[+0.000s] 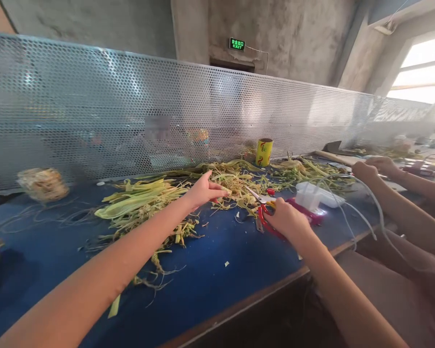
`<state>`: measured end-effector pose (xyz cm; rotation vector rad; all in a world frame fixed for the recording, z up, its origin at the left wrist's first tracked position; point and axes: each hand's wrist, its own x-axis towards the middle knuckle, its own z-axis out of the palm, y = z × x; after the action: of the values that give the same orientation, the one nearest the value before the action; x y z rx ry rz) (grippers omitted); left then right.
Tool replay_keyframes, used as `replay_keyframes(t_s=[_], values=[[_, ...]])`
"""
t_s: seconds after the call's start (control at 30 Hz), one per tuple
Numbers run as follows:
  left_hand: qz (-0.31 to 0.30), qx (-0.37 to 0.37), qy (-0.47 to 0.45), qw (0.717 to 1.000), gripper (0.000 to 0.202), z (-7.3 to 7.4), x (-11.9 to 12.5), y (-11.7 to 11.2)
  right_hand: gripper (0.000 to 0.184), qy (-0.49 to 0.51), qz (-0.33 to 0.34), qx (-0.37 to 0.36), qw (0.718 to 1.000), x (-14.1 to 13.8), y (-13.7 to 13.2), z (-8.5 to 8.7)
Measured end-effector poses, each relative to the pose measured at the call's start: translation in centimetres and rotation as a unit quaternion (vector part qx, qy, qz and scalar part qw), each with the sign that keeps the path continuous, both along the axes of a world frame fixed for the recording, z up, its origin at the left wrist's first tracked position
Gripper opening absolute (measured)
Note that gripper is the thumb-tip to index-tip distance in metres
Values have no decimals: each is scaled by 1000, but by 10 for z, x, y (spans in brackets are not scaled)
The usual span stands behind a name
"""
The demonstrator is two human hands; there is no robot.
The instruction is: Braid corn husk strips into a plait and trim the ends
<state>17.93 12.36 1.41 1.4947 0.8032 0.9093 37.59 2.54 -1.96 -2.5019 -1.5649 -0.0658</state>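
Note:
My left hand (205, 191) reaches over a heap of dry plant stalks and leaves (239, 176). Its fingertips come together at a small pale bit by the heap, too small to name. A pair of scissors (255, 195) with red and yellow handles is gripped in my right hand (288, 220), the blades pointing left toward the heap and my left fingertips. Left of my left hand lies a bundle of yellow-green leaves (134, 203), with thin roots and stems spilling toward the front of the blue table (210, 290).
A perforated metal screen (130, 106) runs along the table's back. A yellow roll (264, 152) stands near it. A wrapped bundle (43, 184) sits far left. Right of my right hand are a white plastic box (321, 194) and looping pale tubing (379, 208). A co-worker's hands (369, 169) hold a wooden stick.

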Motion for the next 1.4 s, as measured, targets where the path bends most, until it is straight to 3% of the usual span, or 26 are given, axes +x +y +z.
replay_keyframes(t_s=[0.27,0.43,0.53,0.6,0.67,0.73,0.8,0.9,1.1,1.27,1.4], values=[[55,120,96,987,102,26,-100,-55,36,25,121,-20,992,-45,15,-18],[123,121,85,981,98,25,-144,-95,33,-24,132,18,991,-65,18,-9],[165,95,41,981,97,18,-153,-108,24,-27,218,62,974,-90,9,7],[181,66,-10,981,95,11,-156,-110,33,81,388,120,910,-117,-1,18],[213,18,-64,975,94,3,-157,-110,42,140,482,173,847,-148,-10,26],[225,-19,-103,969,96,-4,-157,-108,40,157,501,207,826,-178,-14,30],[211,-60,-134,966,96,-11,-159,-107,27,152,505,212,823,-199,-12,30],[227,-80,-169,956,94,-18,-166,-104,16,141,527,236,804,-217,-3,24],[234,-92,-165,954,93,-31,-183,-96,21,76,541,283,788,-226,11,6],[197,-48,-103,974,99,-33,-188,-97,16,168,553,318,752,-224,16,-7],[168,18,-9,986,95,-31,-192,-99,14,233,559,305,735,-218,20,-12]])
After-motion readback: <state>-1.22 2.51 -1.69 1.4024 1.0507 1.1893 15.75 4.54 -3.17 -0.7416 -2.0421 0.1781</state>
